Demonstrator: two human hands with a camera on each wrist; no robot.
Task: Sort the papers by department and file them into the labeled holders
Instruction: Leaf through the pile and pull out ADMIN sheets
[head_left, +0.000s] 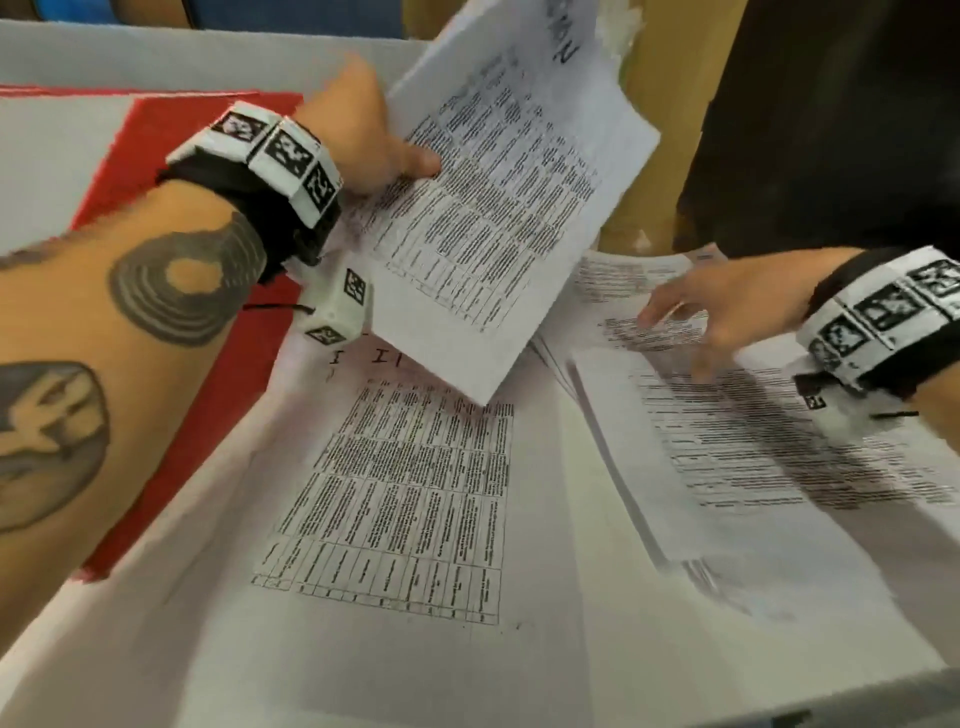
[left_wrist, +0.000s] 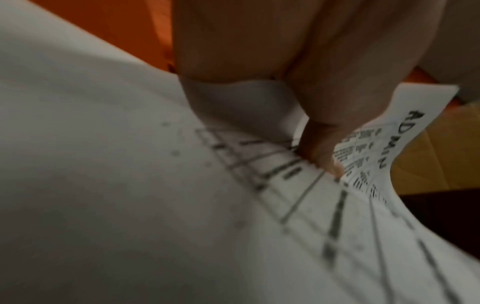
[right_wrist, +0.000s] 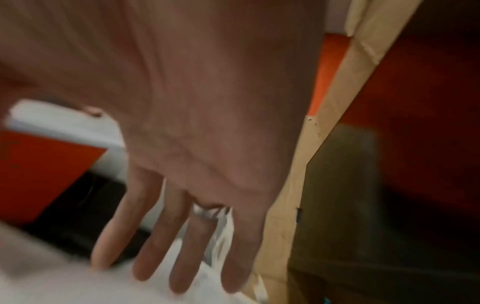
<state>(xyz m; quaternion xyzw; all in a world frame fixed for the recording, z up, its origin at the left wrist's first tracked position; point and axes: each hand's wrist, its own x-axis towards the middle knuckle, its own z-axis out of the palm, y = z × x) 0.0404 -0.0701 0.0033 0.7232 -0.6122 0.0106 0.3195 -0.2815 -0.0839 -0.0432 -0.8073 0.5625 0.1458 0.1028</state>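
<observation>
My left hand (head_left: 387, 150) pinches a printed sheet (head_left: 498, 208) with a table on it, lifted off the table and tilted; its thumb lies on top. In the left wrist view the thumb (left_wrist: 319, 144) presses that sheet (left_wrist: 155, 205), whose far edge bears the handwritten word ADMIN (left_wrist: 400, 139). My right hand (head_left: 691, 322) reaches over a stack of printed papers (head_left: 753, 441) at the right, fingers straight and spread, tips touching the top page. The right wrist view shows these straight fingers (right_wrist: 153, 242) over white paper (right_wrist: 78, 288). Another sheet with a table (head_left: 405, 499) lies flat in the middle.
A red surface (head_left: 166, 156) lies at the left under the white papers. A brown cardboard wall (head_left: 649, 171) stands behind the papers, with a dark opening (head_left: 831, 130) to its right. A white board (head_left: 156, 57) runs along the back left.
</observation>
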